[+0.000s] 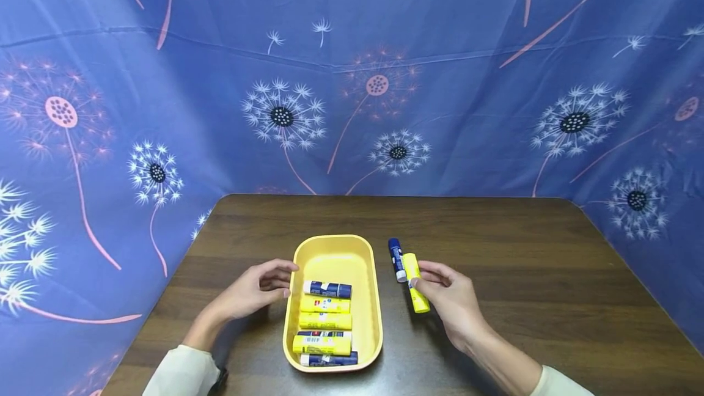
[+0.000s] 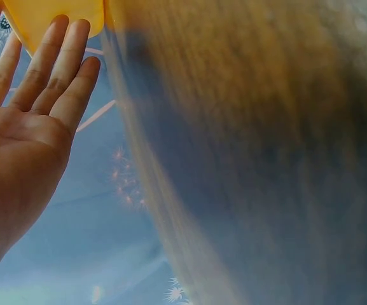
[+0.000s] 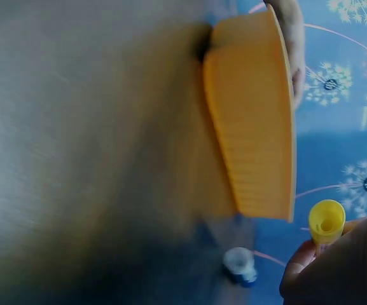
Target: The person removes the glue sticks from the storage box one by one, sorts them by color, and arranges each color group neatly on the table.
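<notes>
My right hand (image 1: 453, 304) pinches a yellow glue stick (image 1: 416, 286) between thumb and fingers, to the right of a yellow tray (image 1: 335, 264). The right wrist view catches one round end of that glue stick (image 3: 326, 219). Just left of it, a blue glue stick (image 1: 396, 258) with a white end lies on the table. Inside the tray, blue glue sticks (image 1: 329, 289) and yellow glue sticks (image 1: 326, 321) lie crosswise in a column, partly overlapping near the front. At the tray's left rim is my left hand (image 1: 255, 291), its fingertips at the edge; the left wrist view shows its fingers (image 2: 49, 70) fairly straight.
A dark wooden table (image 1: 528, 243) carries the tray and the glue sticks. Behind it and along both sides hangs a blue cloth (image 1: 467, 90) printed with dandelions. The tray's walls stand low around its contents.
</notes>
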`<act>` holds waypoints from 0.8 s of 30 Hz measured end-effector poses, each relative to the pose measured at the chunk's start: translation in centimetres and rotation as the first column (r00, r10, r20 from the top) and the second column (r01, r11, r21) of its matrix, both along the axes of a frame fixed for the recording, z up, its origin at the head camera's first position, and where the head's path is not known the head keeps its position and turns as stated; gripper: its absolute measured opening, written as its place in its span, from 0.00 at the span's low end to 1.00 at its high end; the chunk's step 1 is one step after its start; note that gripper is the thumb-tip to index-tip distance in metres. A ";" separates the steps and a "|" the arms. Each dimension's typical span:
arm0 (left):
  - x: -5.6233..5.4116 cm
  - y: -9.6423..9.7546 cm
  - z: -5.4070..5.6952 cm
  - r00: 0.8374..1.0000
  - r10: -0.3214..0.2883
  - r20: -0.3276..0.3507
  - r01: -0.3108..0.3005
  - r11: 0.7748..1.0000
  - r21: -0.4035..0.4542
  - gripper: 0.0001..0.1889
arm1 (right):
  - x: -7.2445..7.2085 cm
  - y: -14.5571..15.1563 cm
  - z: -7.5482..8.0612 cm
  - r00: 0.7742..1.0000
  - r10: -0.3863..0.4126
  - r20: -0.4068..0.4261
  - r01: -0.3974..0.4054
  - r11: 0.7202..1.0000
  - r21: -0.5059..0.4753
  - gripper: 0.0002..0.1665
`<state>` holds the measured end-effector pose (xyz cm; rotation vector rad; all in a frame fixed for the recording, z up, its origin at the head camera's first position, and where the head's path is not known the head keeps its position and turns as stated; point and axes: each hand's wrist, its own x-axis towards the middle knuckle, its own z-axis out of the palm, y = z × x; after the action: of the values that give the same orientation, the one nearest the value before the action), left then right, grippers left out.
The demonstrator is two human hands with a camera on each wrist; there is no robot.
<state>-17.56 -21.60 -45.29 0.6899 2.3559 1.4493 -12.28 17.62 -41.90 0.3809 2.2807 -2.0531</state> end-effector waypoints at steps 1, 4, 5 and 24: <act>0.0 0.0 0.0 1.000 0.000 0.000 0.000 1.000 -0.001 0.25 | 0.4 0.2 -0.4 1.000 -0.006 0.010 0.006 1.000 0.010 0.29; -0.1 0.0 0.1 1.000 -0.001 -0.010 0.001 1.000 -0.005 0.25 | 1.5 0.5 -1.8 0.999 -0.021 0.041 0.020 0.999 0.032 0.29; -0.1 0.0 0.1 1.000 -0.002 -0.015 0.002 1.000 -0.008 0.25 | 1.8 0.5 -2.2 0.998 -0.024 0.050 0.022 0.999 0.036 0.29; -0.2 0.1 0.1 1.000 -0.001 -0.004 0.001 1.000 -0.017 0.24 | 3.1 -0.7 -5.7 1.000 -0.001 0.029 -0.006 0.977 0.214 0.27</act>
<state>-17.78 -21.54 -45.19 0.6895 2.3675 1.4275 -9.21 16.87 -47.61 0.4139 2.4911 -1.7919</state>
